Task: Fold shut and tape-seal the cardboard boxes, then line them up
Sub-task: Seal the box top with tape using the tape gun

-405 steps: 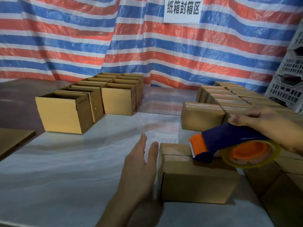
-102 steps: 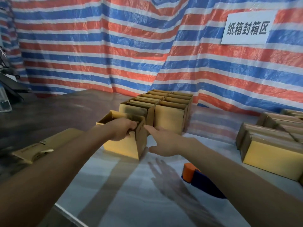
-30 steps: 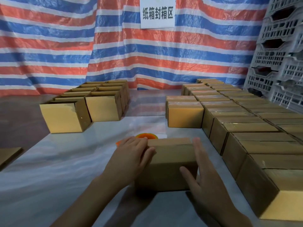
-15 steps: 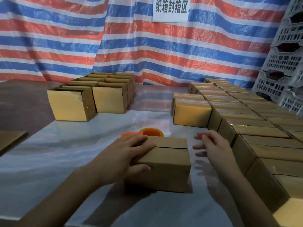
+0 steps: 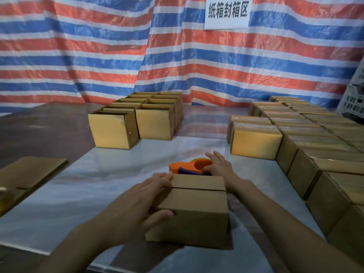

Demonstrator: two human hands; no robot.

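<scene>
Backdrop: red, white and blue striped tarpaulin [image 5: 98,56].
Table [image 5: 78,194]: glossy pale sheet over a dark top.
Right side: block of closed cardboard boxes [image 5: 315,134] in tight rows, running to the far edge.
Far left of centre: cluster of open-topped boxes [image 5: 153,123], two columns.
Near centre: the work box [image 5: 197,201], flaps folded down, dark seam across the top.
Left edge: flat cardboard blank [image 5: 29,174].
Sign [image 5: 226,12], white, on the tarpaulin, reads "纸箱封箱区".
Left hand [image 5: 141,201]: fingers laid fairly straight along the work box's top left edge, thumb on the near face.
Right hand [image 5: 218,168]: on the tape dispenser [image 5: 189,167] (orange and blue) just behind the work box, upper fingers spread; grip cannot be told.
</scene>
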